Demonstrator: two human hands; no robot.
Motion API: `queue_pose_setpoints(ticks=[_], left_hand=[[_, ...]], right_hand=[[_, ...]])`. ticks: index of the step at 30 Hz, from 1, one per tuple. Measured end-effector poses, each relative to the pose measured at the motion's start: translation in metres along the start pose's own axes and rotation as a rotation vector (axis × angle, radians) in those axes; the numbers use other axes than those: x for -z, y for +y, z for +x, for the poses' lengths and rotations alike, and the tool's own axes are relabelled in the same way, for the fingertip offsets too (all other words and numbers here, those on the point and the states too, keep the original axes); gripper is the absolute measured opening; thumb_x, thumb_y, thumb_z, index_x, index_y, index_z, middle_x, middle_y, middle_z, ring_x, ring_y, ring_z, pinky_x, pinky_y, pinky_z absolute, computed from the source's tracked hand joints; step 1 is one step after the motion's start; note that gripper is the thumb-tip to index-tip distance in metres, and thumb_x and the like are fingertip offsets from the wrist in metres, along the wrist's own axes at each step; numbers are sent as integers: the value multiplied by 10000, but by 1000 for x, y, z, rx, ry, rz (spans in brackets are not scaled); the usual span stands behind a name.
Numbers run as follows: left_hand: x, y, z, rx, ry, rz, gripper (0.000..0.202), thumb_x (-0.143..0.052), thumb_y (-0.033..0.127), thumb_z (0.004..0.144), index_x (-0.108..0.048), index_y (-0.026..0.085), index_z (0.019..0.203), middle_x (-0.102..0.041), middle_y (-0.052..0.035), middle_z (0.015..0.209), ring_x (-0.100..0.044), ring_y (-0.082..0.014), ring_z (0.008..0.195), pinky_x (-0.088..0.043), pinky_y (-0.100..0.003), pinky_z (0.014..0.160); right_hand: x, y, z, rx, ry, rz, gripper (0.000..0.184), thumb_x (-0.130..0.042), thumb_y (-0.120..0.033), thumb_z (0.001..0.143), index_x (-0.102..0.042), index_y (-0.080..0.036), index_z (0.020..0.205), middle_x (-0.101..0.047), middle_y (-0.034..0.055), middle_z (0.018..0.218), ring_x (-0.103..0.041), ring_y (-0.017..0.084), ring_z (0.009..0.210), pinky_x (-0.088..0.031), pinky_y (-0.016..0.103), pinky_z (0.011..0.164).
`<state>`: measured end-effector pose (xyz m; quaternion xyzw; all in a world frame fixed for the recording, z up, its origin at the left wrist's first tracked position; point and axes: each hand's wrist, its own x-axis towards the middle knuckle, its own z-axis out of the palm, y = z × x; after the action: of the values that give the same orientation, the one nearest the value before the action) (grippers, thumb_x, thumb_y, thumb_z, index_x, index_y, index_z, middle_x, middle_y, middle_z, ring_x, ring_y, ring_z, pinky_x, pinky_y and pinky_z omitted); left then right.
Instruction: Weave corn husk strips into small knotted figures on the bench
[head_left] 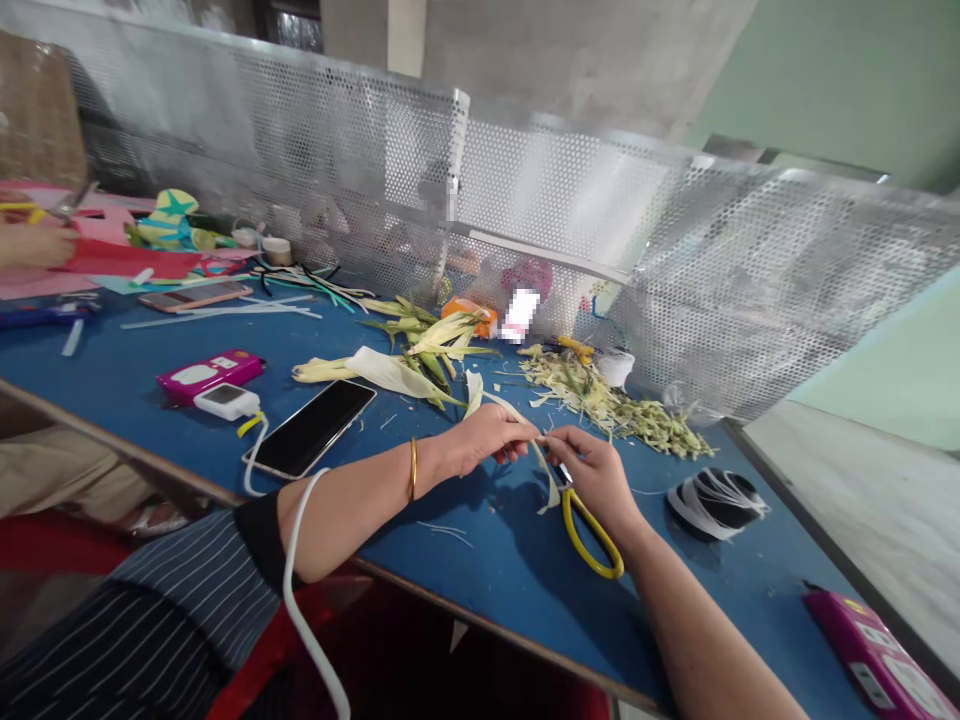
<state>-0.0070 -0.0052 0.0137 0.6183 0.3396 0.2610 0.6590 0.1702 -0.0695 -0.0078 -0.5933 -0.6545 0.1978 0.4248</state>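
Note:
My left hand (487, 438), a gold bangle on its wrist, pinches a pale strip of corn husk (475, 392) between thumb and fingers. One end of the strip curls up behind that hand, and another part hangs down between my hands. My right hand (592, 468) meets it with fingers closed on the same husk; the exact grip is partly hidden. Under the right hand is a pair of scissors (601, 570) with yellow handles, its blades mostly covered. Whether the right hand touches the scissors, I cannot tell. Larger husks (394, 372) lie behind my left hand.
Shredded husk pieces (637, 415) are heaped by the perforated metal screen (555, 190). A black spool with white thread (716, 503) stands at right. A phone (311, 430), magenta devices (210, 376) and a white cable (300, 590) lie around my arms. Another person's hand (34, 245) is far left.

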Motion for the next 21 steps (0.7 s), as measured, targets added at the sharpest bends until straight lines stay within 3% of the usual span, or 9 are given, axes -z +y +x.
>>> queue_pose_setpoints(ticks=[3, 8, 16, 21], left_hand=[[-3, -5, -1, -2, -60, 87, 240, -637, 288, 749, -590, 144, 563, -551, 17, 516, -462, -74, 441, -358, -211, 452], [-14, -18, -3, -10, -165, 229, 248, -646, 277, 728, -579, 158, 521, -563, 11, 508, -486, -87, 449, -381, -216, 461], [-15, -17, -5, -70, -181, 226, 260, -663, 345, 724, -605, 157, 555, -581, 14, 537, -493, -88, 481, -374, -222, 490], [-18, -14, -7, -36, -188, 246, 237, -647, 274, 716, -589, 157, 518, -568, 18, 504, -496, -91, 473, -377, -223, 485]], right_hand=[[0, -1, 1, -25, 68, 56, 329, -551, -468, 864, -702, -179, 813, -659, 21, 704, -600, 185, 715, -446, 297, 704], [-11, -10, -5, -18, 14, 134, 279, -681, -452, 760, -708, -175, 755, -665, 34, 710, -555, 165, 650, -444, 289, 633], [-18, -8, -9, -40, 302, 118, 243, -671, -376, 741, -572, -195, 611, -497, -33, 561, -437, 127, 566, -376, 260, 554], [-20, -3, -6, -40, 244, 128, 247, -662, -376, 735, -562, -192, 605, -498, -35, 566, -430, 122, 565, -371, 260, 563]])
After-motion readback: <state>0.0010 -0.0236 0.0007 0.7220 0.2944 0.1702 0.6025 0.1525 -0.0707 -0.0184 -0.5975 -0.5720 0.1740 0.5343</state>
